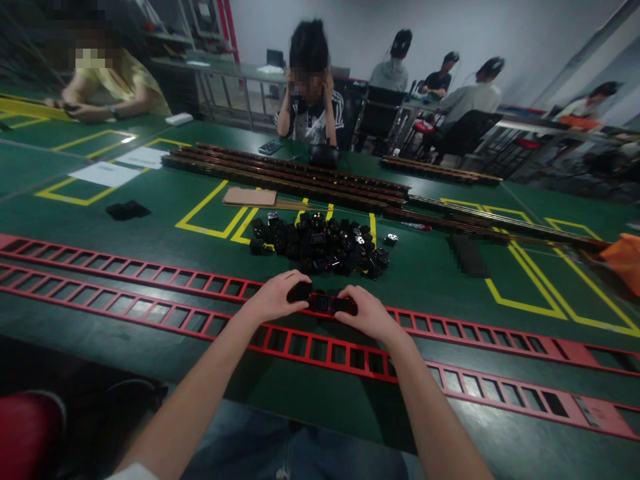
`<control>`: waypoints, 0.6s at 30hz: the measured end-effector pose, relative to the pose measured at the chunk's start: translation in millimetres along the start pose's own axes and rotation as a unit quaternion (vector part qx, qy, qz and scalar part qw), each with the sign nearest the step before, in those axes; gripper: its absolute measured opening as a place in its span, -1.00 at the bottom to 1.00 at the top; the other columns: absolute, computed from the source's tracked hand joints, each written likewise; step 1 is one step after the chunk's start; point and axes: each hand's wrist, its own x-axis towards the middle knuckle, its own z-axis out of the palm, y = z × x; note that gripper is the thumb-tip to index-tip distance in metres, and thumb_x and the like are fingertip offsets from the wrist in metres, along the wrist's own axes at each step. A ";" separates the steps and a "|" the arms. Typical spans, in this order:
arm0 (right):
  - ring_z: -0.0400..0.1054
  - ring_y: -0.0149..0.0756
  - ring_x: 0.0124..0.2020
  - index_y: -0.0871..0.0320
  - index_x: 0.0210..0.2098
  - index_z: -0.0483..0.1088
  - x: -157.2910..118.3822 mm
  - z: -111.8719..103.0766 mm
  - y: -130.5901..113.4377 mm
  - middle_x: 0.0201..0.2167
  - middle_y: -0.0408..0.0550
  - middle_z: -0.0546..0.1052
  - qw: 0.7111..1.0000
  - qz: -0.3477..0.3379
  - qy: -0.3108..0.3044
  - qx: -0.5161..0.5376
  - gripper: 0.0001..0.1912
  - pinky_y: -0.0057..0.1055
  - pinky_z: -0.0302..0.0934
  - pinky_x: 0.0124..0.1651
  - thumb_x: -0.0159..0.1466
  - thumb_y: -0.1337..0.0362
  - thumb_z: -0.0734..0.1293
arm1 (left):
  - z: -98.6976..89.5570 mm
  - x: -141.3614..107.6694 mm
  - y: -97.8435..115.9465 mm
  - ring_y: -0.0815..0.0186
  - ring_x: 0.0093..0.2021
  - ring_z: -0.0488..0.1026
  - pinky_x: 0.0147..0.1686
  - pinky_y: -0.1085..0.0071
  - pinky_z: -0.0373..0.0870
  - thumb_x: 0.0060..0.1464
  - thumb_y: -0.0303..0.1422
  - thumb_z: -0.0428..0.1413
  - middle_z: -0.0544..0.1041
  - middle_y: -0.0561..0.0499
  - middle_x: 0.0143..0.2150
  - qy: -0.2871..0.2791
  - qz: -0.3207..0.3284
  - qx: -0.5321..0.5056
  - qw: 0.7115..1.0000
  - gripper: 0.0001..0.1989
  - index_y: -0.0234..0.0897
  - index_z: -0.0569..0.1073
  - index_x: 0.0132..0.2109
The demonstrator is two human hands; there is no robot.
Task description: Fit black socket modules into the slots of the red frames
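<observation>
Two long red ladder-like frames [300, 343] with rows of square openings lie across the green table in front of me. My left hand [280, 293] is closed round a small black block [300, 291] over the farther frame. On the right, the fingers of my right hand [367, 312] grip another black block [346, 305] at the same frame. Between my hands a black square part [321, 303] sits at the frame, apparently in an opening. Just beyond lies a heap of small black square parts [320, 243], some with shiny metal faces.
Long dark rails [285, 175] lie behind the heap, with a cardboard piece [250, 197] nearby. White papers [105, 173] and a dark flat item [128, 210] are at left. An orange item [625, 260] is at the right edge. A person [310, 87] sits opposite; others sit farther off.
</observation>
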 end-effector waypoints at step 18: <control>0.35 -0.22 -0.13 0.10 -0.10 0.39 -1.2 0.0 -0.9 -0.15 -0.05 0.46 1.000 0.000 0.002 0.002 -0.71 -0.32 0.20 -0.09 0.22 0.21 0.45 | 2.0 1.0 1.7 0.15 0.07 0.44 0.07 0.18 0.41 0.05 -0.32 0.29 0.48 -0.05 0.07 -0.017 -0.023 0.004 1.000 -0.52 -0.17 0.38 0.11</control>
